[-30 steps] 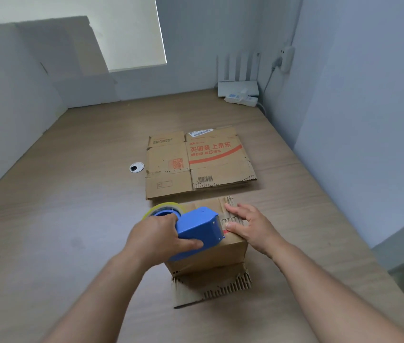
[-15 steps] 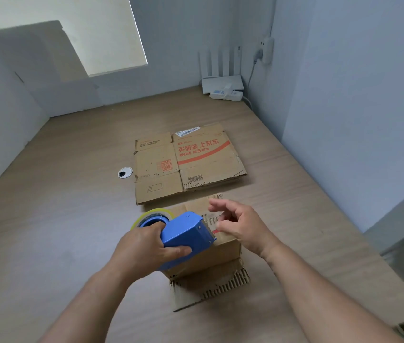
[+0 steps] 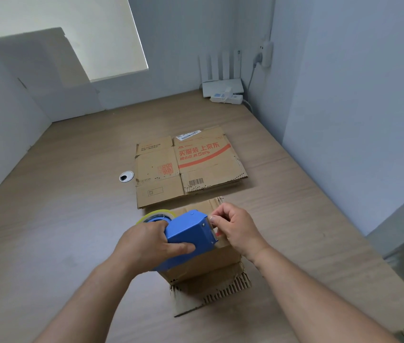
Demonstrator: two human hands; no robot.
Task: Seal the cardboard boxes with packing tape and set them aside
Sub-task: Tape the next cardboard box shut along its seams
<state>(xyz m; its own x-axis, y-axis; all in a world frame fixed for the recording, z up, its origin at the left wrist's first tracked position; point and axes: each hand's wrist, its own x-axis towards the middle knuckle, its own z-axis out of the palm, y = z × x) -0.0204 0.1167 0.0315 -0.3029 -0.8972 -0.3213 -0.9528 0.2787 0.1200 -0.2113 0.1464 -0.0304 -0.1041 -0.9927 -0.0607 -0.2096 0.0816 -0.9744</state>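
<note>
small cardboard box [image 3: 208, 263] stands on the counter [image 3: 47, 243] at the near side, one ragged corrugated flap splayed toward the viewer. judged light, thin-walled, easily crushed; best steadied by its top edges. left hand [image 3: 146, 243] is clenched round the blue tape dispenser [image 3: 188, 231], hard smooth plastic, over the box top. right hand [image 3: 235, 229] fingers [image 3: 217, 219] pinch at its toothed cutter, presumably on the end of the packing tape [image 3: 157, 215]; film too clear to confirm. beyond lie flattened cartons [image 3: 186, 169], stiff, matte, printed red.
</note>
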